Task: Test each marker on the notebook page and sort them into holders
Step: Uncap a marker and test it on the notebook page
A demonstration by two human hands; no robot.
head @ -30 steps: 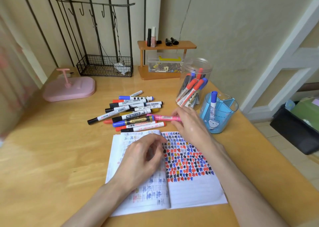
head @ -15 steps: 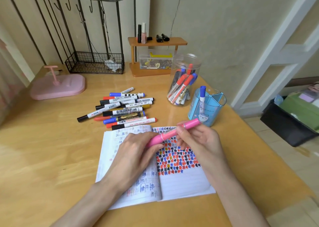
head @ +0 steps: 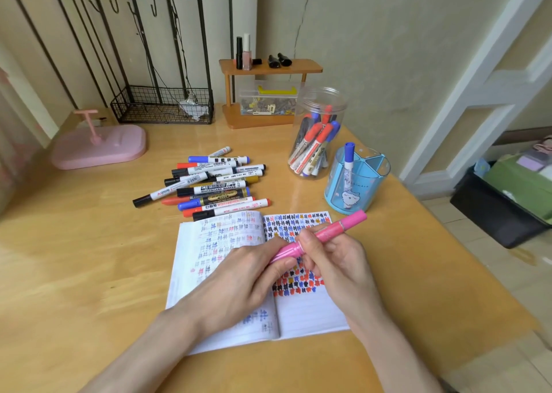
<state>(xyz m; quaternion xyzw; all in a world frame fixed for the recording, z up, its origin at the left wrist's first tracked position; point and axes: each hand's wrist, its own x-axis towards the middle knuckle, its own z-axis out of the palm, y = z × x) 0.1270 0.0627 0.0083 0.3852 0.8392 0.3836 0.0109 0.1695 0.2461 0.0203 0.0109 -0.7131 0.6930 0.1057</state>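
Left hand (head: 239,276) is pinching the pink marker's (head: 331,231) lower end, right hand (head: 337,261) curled round the barrel. I'm seeing it tilted over the open notebook (head: 310,315).

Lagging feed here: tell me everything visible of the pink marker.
The pink marker is a glossy, plastic-looking pink barrel with a thin dark ring near its far end. It slants above the open notebook, far end toward the blue holder. The left hand pinches its near end; the right hand grips its middle.
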